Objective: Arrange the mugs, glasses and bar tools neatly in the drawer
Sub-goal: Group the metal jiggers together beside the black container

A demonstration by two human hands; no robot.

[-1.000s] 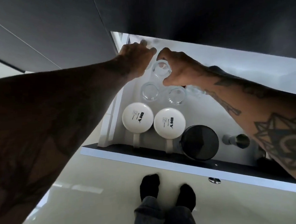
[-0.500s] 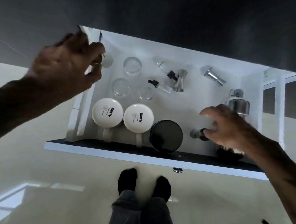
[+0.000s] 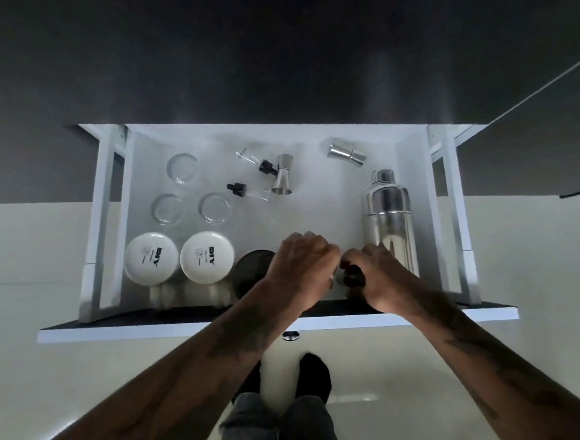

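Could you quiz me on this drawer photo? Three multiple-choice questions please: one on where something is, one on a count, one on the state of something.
1. Where does the cocktail shaker lie?
A. by the drawer's right wall
B. among the glasses
C. on the floor

2. How many white mugs are in the drawer?
A. one
B. two
C. four

3. How do the white mugs stand?
A. on their sides
B. upright, mouths up
C. upside down, bases up

Answers:
1 A, it lies along the right wall.
2 B, the two sit side by side at the front left.
3 C, their flat printed bases face the camera.
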